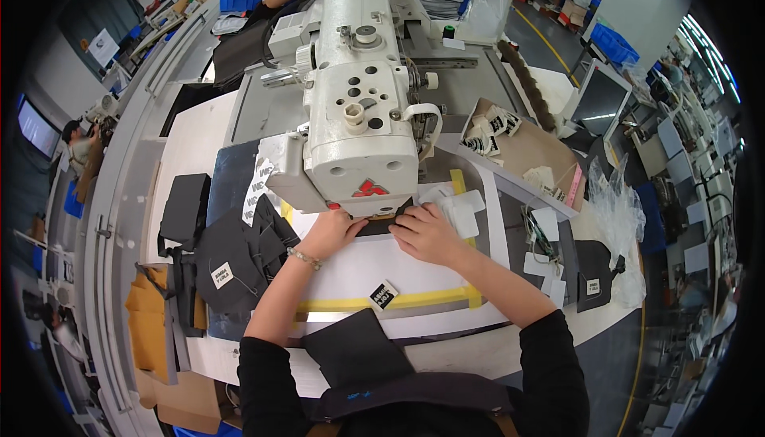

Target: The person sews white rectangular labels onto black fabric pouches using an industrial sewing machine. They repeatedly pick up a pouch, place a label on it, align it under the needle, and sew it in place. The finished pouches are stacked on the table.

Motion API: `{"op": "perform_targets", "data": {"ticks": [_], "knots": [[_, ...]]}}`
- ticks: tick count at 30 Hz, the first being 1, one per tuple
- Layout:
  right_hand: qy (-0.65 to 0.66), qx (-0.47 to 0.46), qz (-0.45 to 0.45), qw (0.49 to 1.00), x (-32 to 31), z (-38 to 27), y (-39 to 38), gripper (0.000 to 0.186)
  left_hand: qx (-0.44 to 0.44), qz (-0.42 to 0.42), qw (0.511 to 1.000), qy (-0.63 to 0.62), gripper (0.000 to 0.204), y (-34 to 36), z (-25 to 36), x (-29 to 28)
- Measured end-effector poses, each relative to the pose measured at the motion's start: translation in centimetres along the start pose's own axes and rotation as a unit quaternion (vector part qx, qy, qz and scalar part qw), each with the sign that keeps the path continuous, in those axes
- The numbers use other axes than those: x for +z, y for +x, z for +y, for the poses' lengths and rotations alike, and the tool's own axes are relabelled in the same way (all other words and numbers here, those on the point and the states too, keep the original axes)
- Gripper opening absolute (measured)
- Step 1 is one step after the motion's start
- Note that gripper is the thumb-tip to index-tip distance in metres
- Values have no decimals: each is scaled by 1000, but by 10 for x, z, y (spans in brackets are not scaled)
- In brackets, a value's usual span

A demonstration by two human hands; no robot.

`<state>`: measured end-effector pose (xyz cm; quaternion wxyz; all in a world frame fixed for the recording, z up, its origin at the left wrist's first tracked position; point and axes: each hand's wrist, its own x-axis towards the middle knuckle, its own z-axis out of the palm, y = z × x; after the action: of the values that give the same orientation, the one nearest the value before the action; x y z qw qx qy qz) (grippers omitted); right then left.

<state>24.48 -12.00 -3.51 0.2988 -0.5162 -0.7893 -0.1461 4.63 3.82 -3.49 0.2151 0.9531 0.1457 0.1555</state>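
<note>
Both my hands reach in under the head of a large white industrial sewing machine (362,134). Between them lies a black fabric piece (374,229), partly hidden beneath the machine head. My left hand (328,234), with a bead bracelet at the wrist, has its fingers closed at the piece's left edge. At the right edge, my right hand (428,235) pinches the same fabric, its fingers bent. Closer to me, a small black-and-white label (384,294) rests by the yellow tape (343,305) on the white work plate (351,274). A dark fabric panel (358,349) lies at the table's front edge.
Dark fabric pieces (231,266) are heaped on the left, beside a black stack (186,207). To the right stands a cardboard box (530,158) of labels. Beyond it are a clear plastic bag (613,210) and a labelled dark piece (594,278). Other people work farther off.
</note>
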Motion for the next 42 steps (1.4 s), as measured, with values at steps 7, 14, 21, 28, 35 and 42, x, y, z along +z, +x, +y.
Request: {"op": "perform_targets", "data": {"ticks": [7,14,21,28,35,42], "knots": [[-31,15,-2,999,-1,-4,-1,21,1,19,1000,25,22,-9,6,-12],[-67,7,-31,997,-11,-5,-11,20,-56,40,997,20,35,-26,17,-33],[-64,100,-55,991,-41,-7,-46,21,16,17,993,114,42,-24,33,-30],[-83,130,-116,981,-50,4,-32,23,79,-44,978,186,26,-19,42,-24],[-135,81,-164,974,-48,7,-21,15,116,84,961,238,10,-18,40,3],[-142,47,-99,984,-42,-5,-21,10,150,123,952,236,13,-26,45,-6]]}}
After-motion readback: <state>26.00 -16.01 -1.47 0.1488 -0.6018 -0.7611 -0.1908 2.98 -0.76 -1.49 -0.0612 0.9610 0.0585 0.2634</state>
